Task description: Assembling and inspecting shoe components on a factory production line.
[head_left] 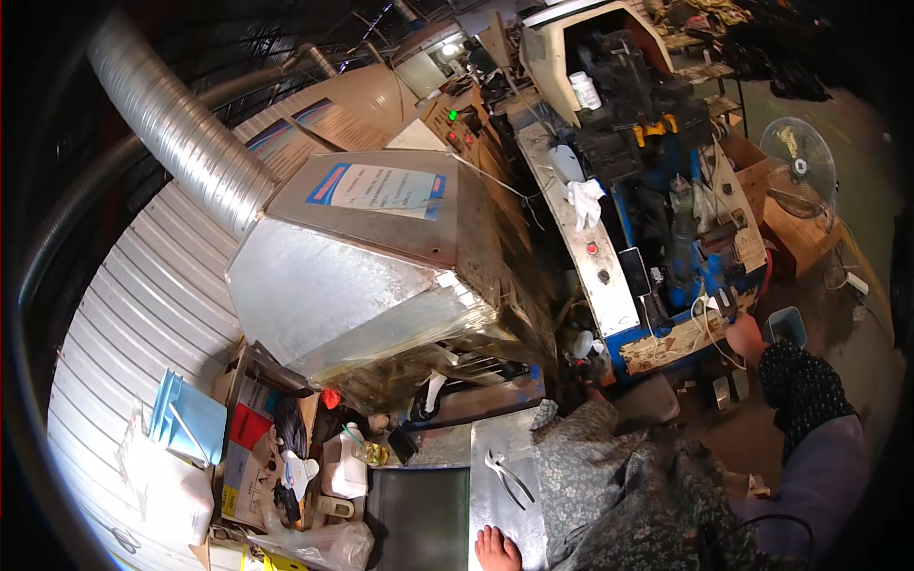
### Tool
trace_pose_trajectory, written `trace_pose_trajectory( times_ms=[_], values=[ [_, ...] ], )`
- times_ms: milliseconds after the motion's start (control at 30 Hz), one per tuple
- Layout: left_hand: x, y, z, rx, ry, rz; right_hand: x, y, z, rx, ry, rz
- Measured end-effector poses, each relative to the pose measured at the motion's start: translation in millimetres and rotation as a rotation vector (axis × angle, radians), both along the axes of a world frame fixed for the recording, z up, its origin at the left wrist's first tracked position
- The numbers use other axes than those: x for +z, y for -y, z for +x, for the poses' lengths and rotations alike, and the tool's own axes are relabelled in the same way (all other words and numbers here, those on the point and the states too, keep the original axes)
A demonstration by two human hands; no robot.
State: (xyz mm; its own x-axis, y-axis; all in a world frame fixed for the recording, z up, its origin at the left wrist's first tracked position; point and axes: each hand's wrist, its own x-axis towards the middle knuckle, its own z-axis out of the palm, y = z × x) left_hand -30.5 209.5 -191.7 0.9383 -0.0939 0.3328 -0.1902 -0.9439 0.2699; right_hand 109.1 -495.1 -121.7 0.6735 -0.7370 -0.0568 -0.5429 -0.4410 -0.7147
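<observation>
My left hand (497, 550) lies flat on a shiny metal worktop (491, 440) at the lower edge, palm down, holding nothing. Just beyond it on the worktop rests a pair of pliers (509, 479) with dark handles, untouched. Out to the right, my right hand (746, 335) reaches to the near corner of a blue-framed machine (619, 338), beside a small grey and black part (725, 303) and a loose pale cable (703, 322). Its fingertips are too small and partly hidden, so I cannot make out whether they grip anything. A patterned sleeve cover (809, 395) wraps that forearm.
A large sheet-metal hood (333, 276) with a ribbed duct (186, 124) fills the left middle. Cartons, a light blue bin (187, 417) and plastic bags (328, 547) crowd the lower left. A fan (800, 167) stands at the right. White gloves (585, 202) lie on the machine.
</observation>
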Motion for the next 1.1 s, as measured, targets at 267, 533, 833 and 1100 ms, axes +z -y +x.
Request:
trace_pose_trajectory(
  times_ms=[267,533,833,1100],
  values=[
    [0.0,-0.8,-1.0,-0.002,-0.001,0.035,2.2,-0.5,1.9,-0.016,-0.006,-0.06],
    [-1.0,4.6,8.5,0.045,0.076,-0.079,-39.8,16.0,8.7,0.005,-0.085,-0.092],
    [20.7,3.2,-2.7,0.169,0.047,-0.039,-44.3,50.0,14.0,0.526,-0.068,-0.404],
    [23.7,-1.3,-5.5,0.169,-0.046,-0.004,-17.0,17.9,6.6,0.385,-0.053,-0.305]
  ],
)
